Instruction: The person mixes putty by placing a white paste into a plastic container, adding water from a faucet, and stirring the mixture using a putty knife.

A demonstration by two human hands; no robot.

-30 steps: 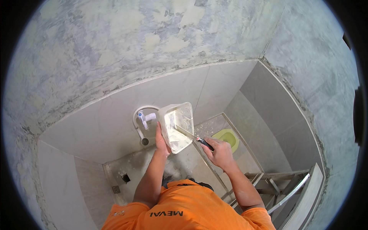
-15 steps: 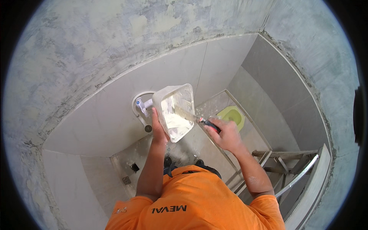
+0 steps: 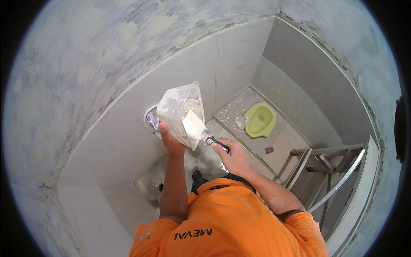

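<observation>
My left hand [image 3: 172,141] is closed round the lower side of a whitish plastic tub [image 3: 174,107], holding it tilted with its mouth toward the right. Pale putty coats the tub's inside. My right hand [image 3: 234,158] grips the dark handle of a putty knife [image 3: 217,144]. The wide blade, covered in white putty, sits at the mouth of the tub, against its lower rim. Some of the blade and the tub's bottom are hidden from view.
Close behind the tub, a white wall tap with a hose [image 3: 150,121] stands out from the tiled wall. A green squat toilet [image 3: 261,121] is set in the raised floor. A ladder [image 3: 314,173] stands at my right. The upper wall [image 3: 98,51] carries patchy grey plaster.
The view has shifted, showing more of the toilet. The tub has turned more side-on, and the knife has come down toward its lower rim with a thick load of putty on the blade.
</observation>
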